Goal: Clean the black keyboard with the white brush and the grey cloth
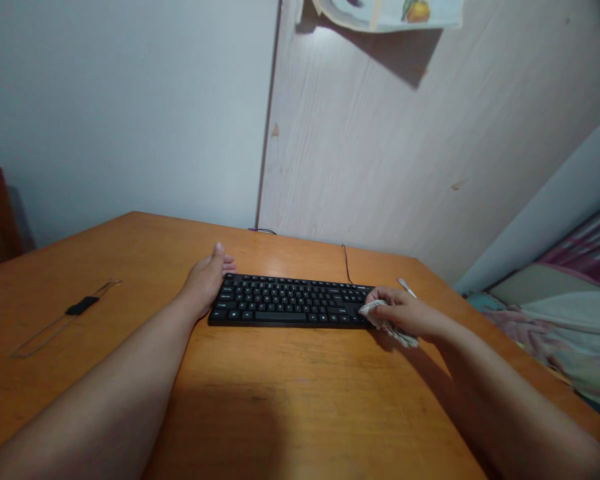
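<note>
A black keyboard [285,303] lies flat on the wooden table. Against its left end rests my left hand [209,279], thumb pointing up and away, fingers stretched past the back left corner; part of them is hidden. Crumpled in my right hand [397,310] is a whitish cloth [403,335]. My right fingers are closed on it and press it onto the keys at the keyboard's right end, covering that end from sight.
Behind the keyboard, a thin black cable [347,263] runs to the table's back edge. A small white stick-like item [407,287] lies beyond my right hand. To the left is a black piece with a long thin loop [82,306]. A wall borders the table [300,413].
</note>
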{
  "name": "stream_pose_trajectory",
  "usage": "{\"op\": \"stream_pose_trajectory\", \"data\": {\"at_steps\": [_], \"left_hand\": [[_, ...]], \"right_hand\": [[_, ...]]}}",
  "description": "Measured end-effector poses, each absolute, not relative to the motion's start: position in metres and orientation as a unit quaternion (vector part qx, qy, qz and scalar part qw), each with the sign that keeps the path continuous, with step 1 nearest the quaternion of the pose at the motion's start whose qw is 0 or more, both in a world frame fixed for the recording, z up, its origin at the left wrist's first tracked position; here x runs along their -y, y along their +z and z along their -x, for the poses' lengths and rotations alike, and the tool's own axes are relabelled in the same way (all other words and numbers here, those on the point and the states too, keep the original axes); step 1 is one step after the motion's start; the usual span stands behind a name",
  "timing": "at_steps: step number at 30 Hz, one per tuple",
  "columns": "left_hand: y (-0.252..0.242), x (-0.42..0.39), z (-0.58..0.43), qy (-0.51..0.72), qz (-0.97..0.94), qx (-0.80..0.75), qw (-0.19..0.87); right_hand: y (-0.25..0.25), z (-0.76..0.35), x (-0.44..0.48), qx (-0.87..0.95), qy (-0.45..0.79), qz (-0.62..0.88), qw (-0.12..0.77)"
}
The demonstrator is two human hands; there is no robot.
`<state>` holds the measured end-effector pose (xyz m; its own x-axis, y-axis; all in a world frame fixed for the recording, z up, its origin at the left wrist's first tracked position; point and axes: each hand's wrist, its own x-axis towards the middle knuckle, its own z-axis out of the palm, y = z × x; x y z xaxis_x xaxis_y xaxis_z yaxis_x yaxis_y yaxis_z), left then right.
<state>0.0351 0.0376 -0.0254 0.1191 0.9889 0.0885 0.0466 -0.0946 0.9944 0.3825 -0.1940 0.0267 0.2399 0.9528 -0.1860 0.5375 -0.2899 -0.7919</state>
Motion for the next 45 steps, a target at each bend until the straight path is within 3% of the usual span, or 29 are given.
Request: {"op": "stream_pose_trajectory", "data": {"at_steps": [5, 15, 18, 22, 32, 40, 45], "left_hand": [[-0.028, -0.039, -0.034, 0.483, -0.566, -0.451, 0.492], [-0.033, -0.043, -0.033, 0.48, -0.57, -0.455, 0.488], [-0.031, -0.042, -0.034, 0.481, -0.569, -0.454, 0.489], [-0.03, -0.04, -0.034, 0.478, -0.564, -0.461, 0.491], [-0.031, -0.039, -0.034, 0.483, -0.569, -0.457, 0.484], [-0.034, -0.038, -0.032, 0.49, -0.575, -0.441, 0.485], [-0.019, -0.03, -0.032, 0.499, -0.668, -0.43, 0.347]], "right_hand": [[0.021, -0.385, 0.186, 0.537, 0.286, 0.748, 0.264], [0.029, -0.36, 0.16, 0.518, 0.298, 0.738, 0.313], [0.029, -0.353, 0.152, 0.545, 0.285, 0.745, 0.258], [0.03, -0.353, 0.142, 0.613, 0.178, 0.755, 0.153], [0.032, -0.354, 0.123, 0.647, 0.109, 0.743, 0.132], [0.045, -0.312, 0.1, 0.575, 0.276, 0.684, 0.355], [0.045, -0.274, 0.095, 0.5, 0.427, 0.594, 0.464]]}}
